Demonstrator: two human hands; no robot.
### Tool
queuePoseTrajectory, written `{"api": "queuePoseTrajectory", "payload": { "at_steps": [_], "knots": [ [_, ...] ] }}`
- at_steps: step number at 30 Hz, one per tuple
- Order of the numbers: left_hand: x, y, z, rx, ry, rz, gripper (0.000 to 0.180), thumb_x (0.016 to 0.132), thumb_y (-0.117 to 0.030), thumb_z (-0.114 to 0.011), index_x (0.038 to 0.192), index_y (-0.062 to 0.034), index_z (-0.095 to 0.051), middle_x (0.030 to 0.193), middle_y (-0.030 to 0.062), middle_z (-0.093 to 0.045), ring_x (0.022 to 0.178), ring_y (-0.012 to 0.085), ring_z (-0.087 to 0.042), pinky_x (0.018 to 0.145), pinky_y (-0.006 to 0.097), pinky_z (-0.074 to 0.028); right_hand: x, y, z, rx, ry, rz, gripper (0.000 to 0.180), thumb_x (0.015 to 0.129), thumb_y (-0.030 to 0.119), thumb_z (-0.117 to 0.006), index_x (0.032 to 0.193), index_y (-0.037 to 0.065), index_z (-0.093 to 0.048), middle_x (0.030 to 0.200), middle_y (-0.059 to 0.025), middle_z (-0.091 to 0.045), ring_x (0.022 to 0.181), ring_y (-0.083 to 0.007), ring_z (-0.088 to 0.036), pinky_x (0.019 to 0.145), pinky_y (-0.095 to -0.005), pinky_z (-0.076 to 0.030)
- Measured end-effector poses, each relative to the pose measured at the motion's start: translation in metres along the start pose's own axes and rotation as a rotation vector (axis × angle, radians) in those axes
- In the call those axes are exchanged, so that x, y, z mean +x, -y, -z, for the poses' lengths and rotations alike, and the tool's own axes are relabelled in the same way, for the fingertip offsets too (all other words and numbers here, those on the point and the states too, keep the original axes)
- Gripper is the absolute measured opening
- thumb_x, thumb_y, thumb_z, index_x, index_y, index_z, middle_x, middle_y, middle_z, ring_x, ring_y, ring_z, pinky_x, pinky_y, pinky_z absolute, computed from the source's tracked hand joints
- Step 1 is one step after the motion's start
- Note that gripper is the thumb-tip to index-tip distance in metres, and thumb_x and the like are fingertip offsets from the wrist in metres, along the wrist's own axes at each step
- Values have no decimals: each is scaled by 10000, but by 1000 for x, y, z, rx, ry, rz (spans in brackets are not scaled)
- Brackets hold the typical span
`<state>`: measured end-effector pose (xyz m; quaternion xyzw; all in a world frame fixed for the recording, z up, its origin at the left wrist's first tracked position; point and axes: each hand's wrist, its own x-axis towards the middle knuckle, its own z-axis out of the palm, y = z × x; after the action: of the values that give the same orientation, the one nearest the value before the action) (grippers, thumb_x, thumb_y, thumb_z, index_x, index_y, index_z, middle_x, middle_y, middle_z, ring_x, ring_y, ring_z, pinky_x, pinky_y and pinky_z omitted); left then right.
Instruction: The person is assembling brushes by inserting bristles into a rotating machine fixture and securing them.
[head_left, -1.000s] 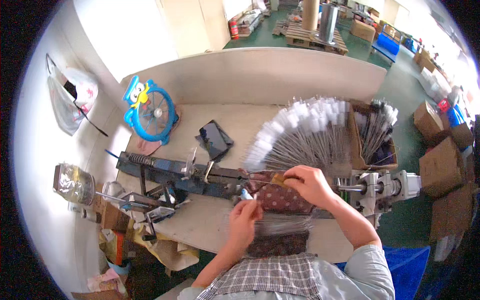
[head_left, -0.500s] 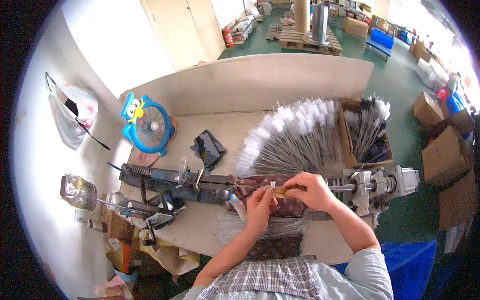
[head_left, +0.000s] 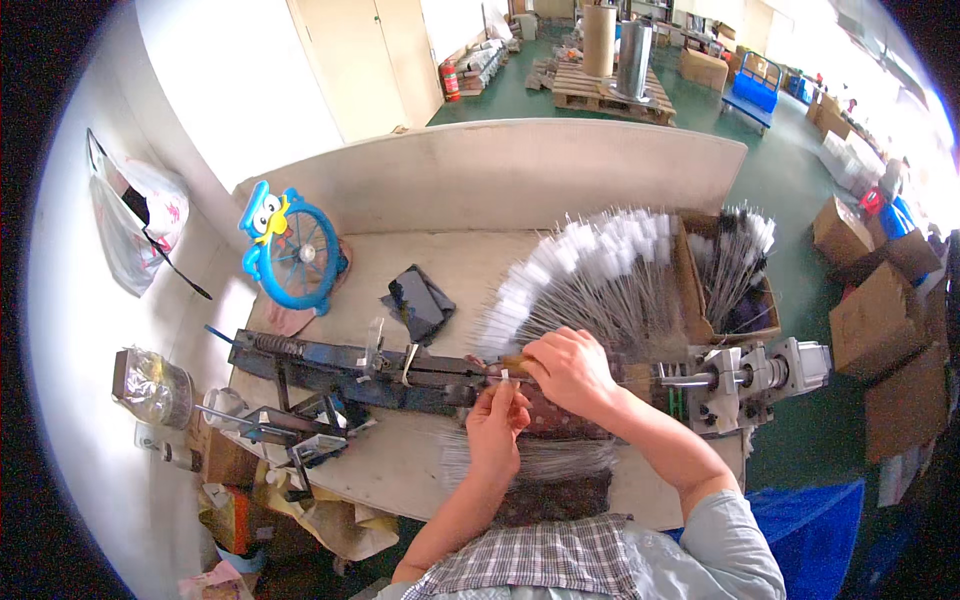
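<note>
From the head camera, a pale wooden workbench (head_left: 420, 470) with a plain board wall along its far edge carries a long dark metal machine (head_left: 350, 365), a rail-like frame with a coiled spring at its left end and a grey cylindrical motor block (head_left: 745, 375) of dull cast metal at its right; the left hand (head_left: 497, 425) is raised with fingers drawn narrow, pinching a small white tip of a thin piece (head_left: 505, 377) just at the rail; the right hand (head_left: 572, 368) lies curled over the rail beside it, fingers closed down on the same spot, though what it grips beneath is hidden; the two hands nearly touch; behind them a broad fan of thin wire brushes (head_left: 590, 285) with fluffy white ends spreads across the bench, too many to count; one open cardboard box (head_left: 735, 275) to the right holds another bundle of the same, standing tilted; a loose flat sheaf of bare grey wires (head_left: 545, 460) lies under the forearms at the near edge; one small round blue fan (head_left: 293, 255) with a cartoon owl figure stands at the left; one black folded pouch (head_left: 420, 300), matte and creased, lies near it; one crinkled clear plastic container (head_left: 150, 385) sits at the far left edge; several brown cartons (head_left: 880, 290) stand on the green floor to the right.
</note>
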<state>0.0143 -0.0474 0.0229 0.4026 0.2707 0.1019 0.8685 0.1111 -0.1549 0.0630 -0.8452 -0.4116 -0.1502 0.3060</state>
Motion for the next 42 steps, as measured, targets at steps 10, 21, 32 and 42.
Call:
{"api": "queuePoseTrajectory", "payload": {
  "at_steps": [10,21,32,42],
  "knots": [
    [-4,-4,5,192,65,-21,388,948,-386,-438,915,-22,-569,755,72,-612,638,128,-582,596,243,-467,-3,5,-2,309,140,-197,182,757,221,-641,841,63,-672,754,-94,-634,747,-278,-602,684,-376,-489],
    [0,-3,0,-162,-3,26,429,953,-437,-351,1106,-68,-509,1050,48,-577,983,151,-546,887,314,-420,-9,29,-12,49,-78,2,295,677,257,-699,899,69,-651,904,-16,-622,939,-225,-536,774,-367,-425],
    [3,7,0,-260,-3,-78,83,893,-113,-530,925,-37,-523,876,39,-555,822,127,-567,755,290,-480,-17,19,-8,-49,-122,86,216,658,225,-698,870,193,-672,922,32,-602,926,-187,-518,731,-336,-404],
    [0,4,-6,-193,35,-90,67,883,-78,-524,929,-33,-540,843,36,-579,782,118,-583,737,290,-487,-20,18,11,-15,-75,45,276,630,206,-725,903,170,-699,916,4,-625,906,-206,-550,754,-354,-428]
  ]
}}
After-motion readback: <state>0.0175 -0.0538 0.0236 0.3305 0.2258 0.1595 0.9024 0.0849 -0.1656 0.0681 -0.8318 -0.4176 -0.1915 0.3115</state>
